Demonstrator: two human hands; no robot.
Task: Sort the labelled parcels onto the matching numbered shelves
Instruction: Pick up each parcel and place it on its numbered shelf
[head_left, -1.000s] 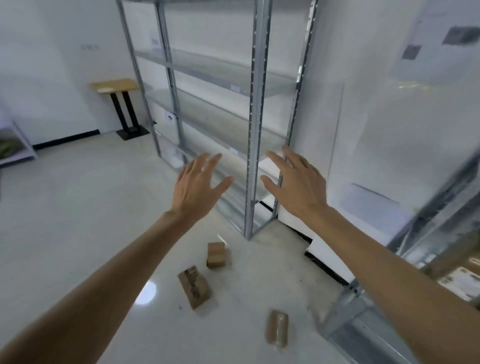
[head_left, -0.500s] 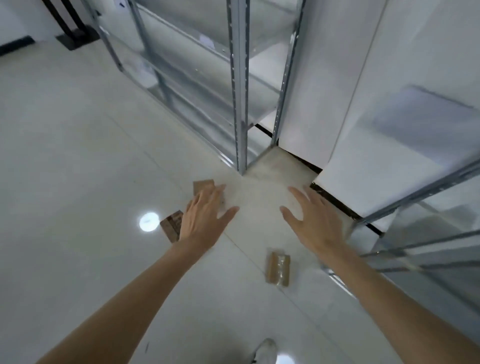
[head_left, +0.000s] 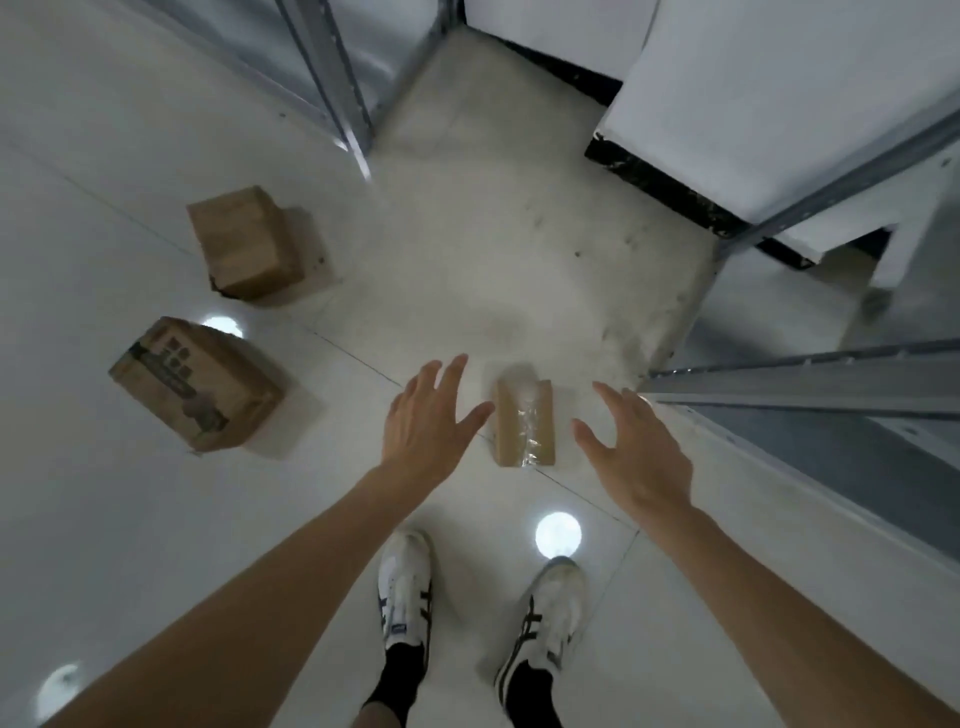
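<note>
A small flat cardboard parcel (head_left: 523, 422) wrapped in clear tape lies on the white floor just ahead of my feet. My left hand (head_left: 428, 421) hovers to its left and my right hand (head_left: 635, 446) to its right, both with fingers spread and holding nothing. Neither hand touches the parcel. Two larger cardboard parcels lie further left: a plain one (head_left: 245, 241) and one with dark printing (head_left: 195, 383). No label number can be read on any of them.
A metal shelf unit's corner post (head_left: 349, 119) stands ahead at the upper left. Another metal shelf unit (head_left: 810, 379) juts in at the right, close to my right hand. White wall panels (head_left: 753, 109) fill the upper right. My white shoes (head_left: 405, 587) stand below.
The view has tilted from the shelves down to the floor. Both hands have dropped from shelf height to either side of the small taped parcel.
</note>
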